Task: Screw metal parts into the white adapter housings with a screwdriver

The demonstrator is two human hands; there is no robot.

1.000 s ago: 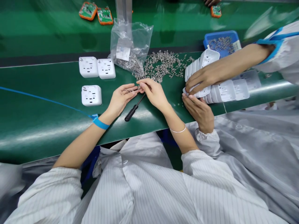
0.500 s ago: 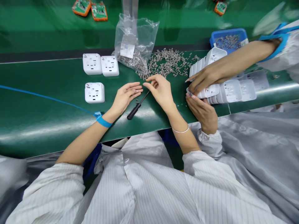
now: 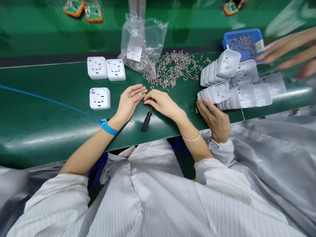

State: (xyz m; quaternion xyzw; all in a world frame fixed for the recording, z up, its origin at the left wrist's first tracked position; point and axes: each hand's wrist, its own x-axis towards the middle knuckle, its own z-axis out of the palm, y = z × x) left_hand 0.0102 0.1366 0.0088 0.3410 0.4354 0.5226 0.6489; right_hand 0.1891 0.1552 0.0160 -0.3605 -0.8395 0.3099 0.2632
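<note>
My left hand [image 3: 130, 102], wearing a blue wrist strap [image 3: 109, 128], is palm-up with its fingers curled around a few small metal pieces [image 3: 139, 94]. Its fingertips meet those of my right hand [image 3: 161, 102]. A screwdriver [image 3: 146, 121] slants down from under my right hand, its shaft tucked in the curled fingers and its black handle over the green table. Just beyond both hands spreads a loose pile of small metal parts [image 3: 176, 67]. White plug housings [image 3: 100, 98] with slots lie to the left of my left hand.
A clear plastic bag [image 3: 145, 49] of metal parts stands behind my hands. At right are stacked white housings [image 3: 229, 64], a blue bin [image 3: 243, 42] and a co-worker's hands [image 3: 214, 121]. Orange-edged circuit boards [image 3: 93, 12] lie on the far green surface.
My right hand has come down and left to my left fingers, and the screwdriver handle has swung right and more upright. A co-worker's hand has moved from the housings toward the blue bin.
</note>
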